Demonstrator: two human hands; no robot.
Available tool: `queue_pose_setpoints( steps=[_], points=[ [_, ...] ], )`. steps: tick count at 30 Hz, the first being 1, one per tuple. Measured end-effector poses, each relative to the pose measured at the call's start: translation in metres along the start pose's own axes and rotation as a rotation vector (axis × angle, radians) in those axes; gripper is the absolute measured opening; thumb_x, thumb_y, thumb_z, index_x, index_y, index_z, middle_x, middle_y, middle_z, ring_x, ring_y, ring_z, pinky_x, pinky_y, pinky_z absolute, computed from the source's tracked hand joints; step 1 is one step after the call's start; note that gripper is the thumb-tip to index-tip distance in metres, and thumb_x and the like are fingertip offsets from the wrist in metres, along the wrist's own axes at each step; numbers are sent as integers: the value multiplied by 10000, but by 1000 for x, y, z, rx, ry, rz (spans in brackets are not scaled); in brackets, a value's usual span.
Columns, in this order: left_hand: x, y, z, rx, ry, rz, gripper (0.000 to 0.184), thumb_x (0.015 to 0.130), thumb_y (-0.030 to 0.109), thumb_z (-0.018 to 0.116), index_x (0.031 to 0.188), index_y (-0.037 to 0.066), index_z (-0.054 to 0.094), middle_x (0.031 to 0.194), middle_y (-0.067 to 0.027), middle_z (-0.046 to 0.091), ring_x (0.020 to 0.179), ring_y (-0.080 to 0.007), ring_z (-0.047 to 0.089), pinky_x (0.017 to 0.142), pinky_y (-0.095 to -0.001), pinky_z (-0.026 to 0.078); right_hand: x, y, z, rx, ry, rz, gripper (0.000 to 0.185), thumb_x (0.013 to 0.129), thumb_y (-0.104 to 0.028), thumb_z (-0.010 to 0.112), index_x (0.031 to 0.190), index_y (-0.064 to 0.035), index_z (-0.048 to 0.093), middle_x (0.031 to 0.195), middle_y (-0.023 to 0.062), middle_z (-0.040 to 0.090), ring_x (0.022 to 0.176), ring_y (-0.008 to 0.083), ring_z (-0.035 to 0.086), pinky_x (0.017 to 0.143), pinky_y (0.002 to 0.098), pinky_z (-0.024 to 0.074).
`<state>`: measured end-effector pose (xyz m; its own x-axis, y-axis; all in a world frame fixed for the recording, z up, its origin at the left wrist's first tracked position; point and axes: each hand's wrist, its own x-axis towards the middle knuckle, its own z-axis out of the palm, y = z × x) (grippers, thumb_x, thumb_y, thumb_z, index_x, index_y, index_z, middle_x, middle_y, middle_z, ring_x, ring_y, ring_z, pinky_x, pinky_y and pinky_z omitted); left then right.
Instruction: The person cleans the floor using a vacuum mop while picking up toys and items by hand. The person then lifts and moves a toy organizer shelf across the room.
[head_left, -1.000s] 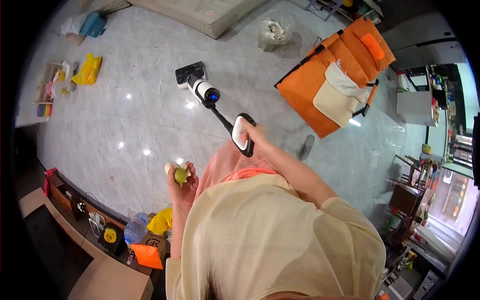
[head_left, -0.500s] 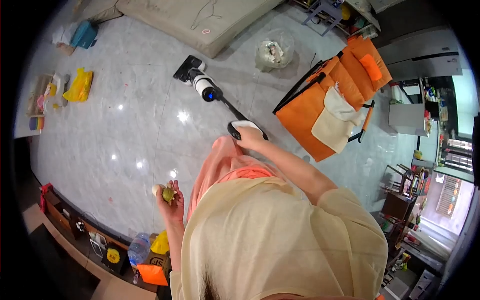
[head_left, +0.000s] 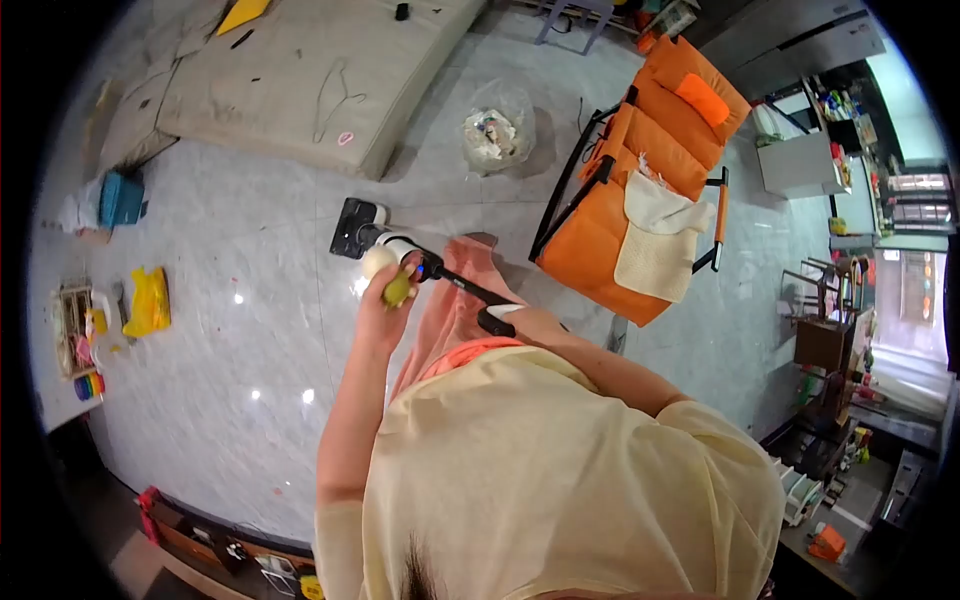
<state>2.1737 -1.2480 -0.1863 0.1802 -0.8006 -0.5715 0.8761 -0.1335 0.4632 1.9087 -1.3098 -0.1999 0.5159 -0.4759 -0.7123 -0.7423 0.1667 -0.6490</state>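
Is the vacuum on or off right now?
Powered on, it seems: a small blue light glows on the vacuum. Whether it is actually running, I cannot tell.

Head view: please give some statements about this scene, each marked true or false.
1. The left hand holds a green object. True.
2. The right hand is on the vacuum handle. True.
3. The vacuum head rests on the mattress. False: the vacuum head is on the grey floor.
4. A cream cloth lies on the orange chair. True.
5. The yellow bag hangs from the chair. False: the yellow bag is on the floor.
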Motion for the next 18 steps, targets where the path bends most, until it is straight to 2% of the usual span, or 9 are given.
queue_pose_setpoints(
  steps=[1, 2, 3, 4, 7, 9, 11, 15, 18],
  points=[
    [43, -3, 10, 3, -31, -41, 280, 889, 226, 604, 1080, 21, 604, 1108, -86, 661, 956, -176, 589, 793, -270, 445, 15, 8, -7, 135, 51, -11, 380, 929, -327, 497, 1218, -120, 633, 1212, 141, 638, 1111, 273, 609, 932, 352, 467],
    [92, -8, 14, 2, -77, -108, 246, 883, 230, 614, 1046, 46, 606, 1044, -73, 667, 907, -167, 590, 748, -268, 443, 39, 25, -20, -80, 23, -114, 370, 942, -311, 475, 1226, -132, 628, 1227, 130, 632, 1127, 289, 599, 951, 356, 456],
    [138, -15, 25, -32, -52, -122, 279, 879, 213, 612, 1095, 49, 545, 1095, -130, 645, 874, -218, 598, 715, -300, 480, 44, 12, -31, 310, 35, -83, 369, 949, -325, 478, 1238, -147, 622, 1234, 114, 632, 1136, 290, 595, 960, 350, 449],
    [183, -22, 36, 12, -30, -145, 270, 875, 213, 622, 1082, 55, 548, 1072, -125, 647, 860, -216, 596, 713, -294, 482, 56, 14, -45, 311, 38, -82, 369, 949, -325, 478, 1238, -147, 622, 1234, 114, 632, 1136, 290, 595, 960, 350, 449],
    [304, -38, 76, 45, 4, -150, 258, 866, 219, 645, 1054, 68, 553, 1014, -104, 650, 835, -210, 593, 709, -289, 484, 111, 41, -73, -105, 28, -367, 296, 906, -268, 569, 1168, -152, 642, 1127, 132, 672, 1038, 282, 646, 912, 381, 482],
    [356, -36, 110, 24, 19, -128, 256, 861, 226, 657, 1040, 75, 555, 977, -89, 650, 824, -207, 591, 708, -291, 484, 130, 40, -95, -345, 18, -334, 306, 895, -253, 558, 1181, -181, 641, 1163, 156, 649, 1084, 327, 620, 926, 411, 478],
    [394, -25, 140, 20, 68, -143, 219, 853, 220, 670, 999, 97, 562, 905, -52, 635, 803, -194, 587, 709, -302, 476, 142, 27, -121, -473, -130, -132, 302, 895, -251, 540, 1164, -171, 652, 1166, 152, 649, 1094, 312, 618, 922, 418, 482],
    [438, -5, 110, 119, 220, -149, 177, 847, 194, 677, 973, 120, 578, 861, -26, 619, 795, -179, 591, 720, -304, 470, 148, -3, -161, -528, -24, -135, 291, 875, -280, 559, 1124, -171, 663, 999, 134, 696, 941, 322, 666, 821, 438, 510],
    [406, 32, 55, 79, 300, 27, 169, 847, 178, 675, 978, 114, 590, 892, -18, 622, 830, -160, 610, 736, -296, 473, 166, -22, -183, -483, -35, -240, 305, 812, -339, 649, 1045, -141, 662, 927, 149, 691, 872, 341, 662, 768, 449, 501]
  ],
)
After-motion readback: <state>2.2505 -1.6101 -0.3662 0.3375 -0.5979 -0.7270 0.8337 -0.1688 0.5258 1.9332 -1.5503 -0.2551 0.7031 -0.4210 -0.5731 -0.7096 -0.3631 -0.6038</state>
